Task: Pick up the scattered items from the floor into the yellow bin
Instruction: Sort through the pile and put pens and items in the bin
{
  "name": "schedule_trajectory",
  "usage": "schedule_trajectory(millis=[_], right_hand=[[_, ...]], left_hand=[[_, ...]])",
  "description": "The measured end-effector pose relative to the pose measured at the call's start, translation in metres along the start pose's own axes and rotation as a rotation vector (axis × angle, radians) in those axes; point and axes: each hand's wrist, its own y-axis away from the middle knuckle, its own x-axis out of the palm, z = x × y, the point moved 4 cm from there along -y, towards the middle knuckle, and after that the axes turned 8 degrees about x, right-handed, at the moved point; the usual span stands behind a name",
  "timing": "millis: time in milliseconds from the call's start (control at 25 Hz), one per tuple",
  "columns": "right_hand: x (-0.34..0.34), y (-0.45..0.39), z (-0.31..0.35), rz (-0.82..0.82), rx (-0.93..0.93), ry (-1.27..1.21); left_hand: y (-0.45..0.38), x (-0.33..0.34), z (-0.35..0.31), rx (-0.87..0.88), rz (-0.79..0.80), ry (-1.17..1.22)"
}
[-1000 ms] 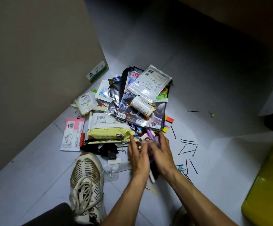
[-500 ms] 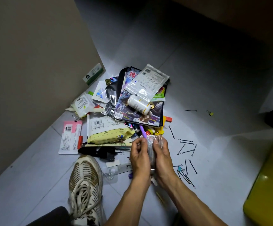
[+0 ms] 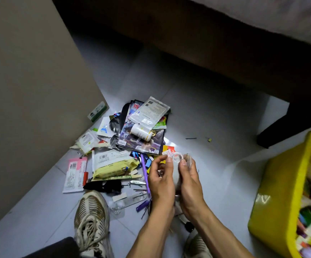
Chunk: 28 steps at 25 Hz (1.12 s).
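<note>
Both forearms are bare, no sleeves or watch showing. Left shoe (image 3: 92, 220) is a beat-up cream mesh sneaker with brown stripes and thick off-white laces. Dark trouser leg (image 3: 58, 247) at the near edge; right shoe (image 3: 197, 245) looks similar.

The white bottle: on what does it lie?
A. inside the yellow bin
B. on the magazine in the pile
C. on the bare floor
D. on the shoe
B: the white bottle lies across the magazine cover in the pile, under a clear packet's edge.
</note>
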Motion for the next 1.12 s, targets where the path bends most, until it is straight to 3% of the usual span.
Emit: schedule_trajectory(millis=[280, 440, 600, 760, 880, 1120], right_hand=[[-0.064, 0.058, 0.097, -0.209, -0.12, -0.146], [-0.166, 0.098, 0.136, -0.494, -0.316, -0.271], [-0.253, 0.129, 0.14, -0.674, -0.348, -0.336], [-0.29, 0.14, 0.135, -0.677, -0.331, -0.327], [-0.29, 0.145, 0.131, -0.721, -0.334, -0.273], [-0.25, 0.133, 0.134, -0.543, -0.306, -0.154]], left_hand=[[0.067, 0.1, -0.055, 0.106, 0.282, -0.004], [0.147, 0.183, -0.046, 0.017, 0.582, -0.057], [0.212, 0.237, -0.021, -0.179, 0.792, -0.109], [0.222, 0.244, -0.002, -0.337, 0.864, -0.038], [0.21, 0.235, 0.004, -0.294, 0.885, -0.058], [0.185, 0.206, -0.01, -0.217, 0.805, -0.057]])
